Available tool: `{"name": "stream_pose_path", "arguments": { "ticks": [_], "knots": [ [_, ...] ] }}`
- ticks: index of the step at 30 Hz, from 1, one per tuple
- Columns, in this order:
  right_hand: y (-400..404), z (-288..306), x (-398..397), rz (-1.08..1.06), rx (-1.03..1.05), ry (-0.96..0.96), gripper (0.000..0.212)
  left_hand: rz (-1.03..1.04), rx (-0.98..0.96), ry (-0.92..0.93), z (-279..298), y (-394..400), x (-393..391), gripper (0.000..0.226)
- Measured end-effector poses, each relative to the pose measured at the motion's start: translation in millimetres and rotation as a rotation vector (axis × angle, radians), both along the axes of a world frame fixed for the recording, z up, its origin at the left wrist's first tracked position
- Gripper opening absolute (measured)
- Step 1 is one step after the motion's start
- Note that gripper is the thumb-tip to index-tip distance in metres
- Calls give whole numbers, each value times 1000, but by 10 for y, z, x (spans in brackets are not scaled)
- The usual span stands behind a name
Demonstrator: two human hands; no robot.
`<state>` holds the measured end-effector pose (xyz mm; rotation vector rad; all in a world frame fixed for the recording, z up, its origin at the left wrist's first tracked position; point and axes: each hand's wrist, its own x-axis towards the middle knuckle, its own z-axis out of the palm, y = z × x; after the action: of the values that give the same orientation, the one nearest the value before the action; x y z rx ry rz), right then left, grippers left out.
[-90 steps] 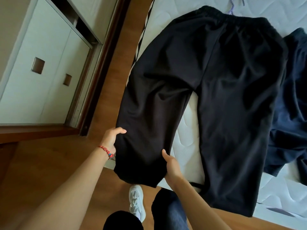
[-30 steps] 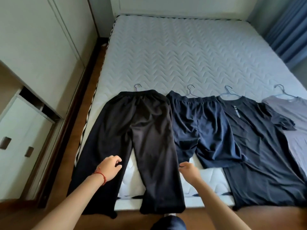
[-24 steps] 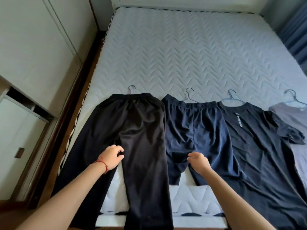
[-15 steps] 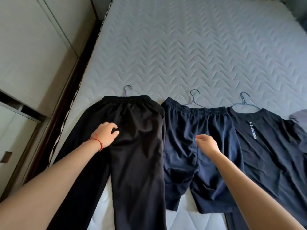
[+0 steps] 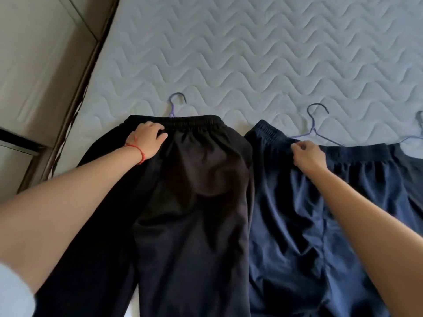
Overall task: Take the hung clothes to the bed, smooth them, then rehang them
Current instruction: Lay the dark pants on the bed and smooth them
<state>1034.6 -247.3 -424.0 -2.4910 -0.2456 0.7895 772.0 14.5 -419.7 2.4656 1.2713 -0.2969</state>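
Black trousers [image 5: 194,202] lie flat on the quilted mattress [image 5: 251,53], with a purple hanger hook [image 5: 177,104] sticking out above their waistband. My left hand [image 5: 146,140], a red string at its wrist, rests on the left part of that waistband with its fingers curled into the fabric. Beside them on the right lie navy shorts [image 5: 297,236] on a thin hanger [image 5: 317,120]. My right hand [image 5: 306,154] pinches the shorts' waistband just under the hanger's neck.
A dark T-shirt [image 5: 409,159] with another hanger hook [image 5: 420,117] shows at the right edge. White wardrobe doors [image 5: 34,53] stand on the left, past a narrow brown strip [image 5: 91,56] beside the bed. Bare mattress stretches beyond the clothes.
Both hands have moved up from the trouser and shorts legs to the waistbands. The view has come closer and lower over the bed.
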Motion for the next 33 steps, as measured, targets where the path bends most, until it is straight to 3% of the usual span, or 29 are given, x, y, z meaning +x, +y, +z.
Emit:
{"name": "stream_pose_path", "arguments": {
  "ticks": [7,13,21,26,33],
  "knots": [
    [365,-479,140,-224,-82,-91,48,63,183,-114,-371,374,386,35],
    [564,-534,279,-326,-137,-36,72,131,153,-15,-462,465,533,32],
    [548,-419,166,-390,-108,-19,53,150,-55,1,-352,367,358,29],
    [435,-252,-16,-376,-5,-85,51,257,-17,-174,-228,204,168,28],
    [290,324,-369,-353,45,-117,47,262,11,-373,438,-19,16,22]
  ]
}}
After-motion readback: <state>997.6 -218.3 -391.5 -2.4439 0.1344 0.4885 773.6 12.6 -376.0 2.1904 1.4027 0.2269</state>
